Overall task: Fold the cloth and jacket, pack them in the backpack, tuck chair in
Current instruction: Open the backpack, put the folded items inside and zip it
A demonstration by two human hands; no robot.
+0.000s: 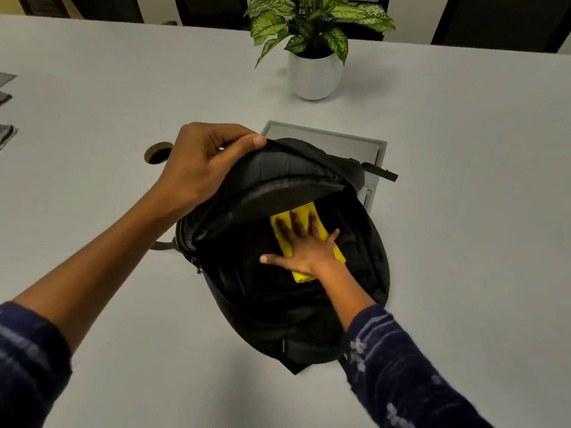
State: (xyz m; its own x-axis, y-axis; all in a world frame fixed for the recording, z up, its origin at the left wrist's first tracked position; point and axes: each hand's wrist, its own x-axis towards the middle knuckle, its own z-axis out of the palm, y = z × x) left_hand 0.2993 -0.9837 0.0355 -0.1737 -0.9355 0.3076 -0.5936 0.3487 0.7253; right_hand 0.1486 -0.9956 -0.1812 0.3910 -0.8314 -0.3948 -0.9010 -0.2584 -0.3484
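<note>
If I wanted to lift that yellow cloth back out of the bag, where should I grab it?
Probably the near end of the yellow cloth, reaching down from above through the backpack opening. It lies flat and folded; its far end sits under the raised flap.

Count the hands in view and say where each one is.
2. The left hand grips the black backpack flap, holding it open. The right hand lies flat on the yellow cloth inside.

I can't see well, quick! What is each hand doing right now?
Left hand: closed, grip on the backpack flap, holding it open.
Right hand: open, flat on the yellow cloth inside the backpack.
</note>
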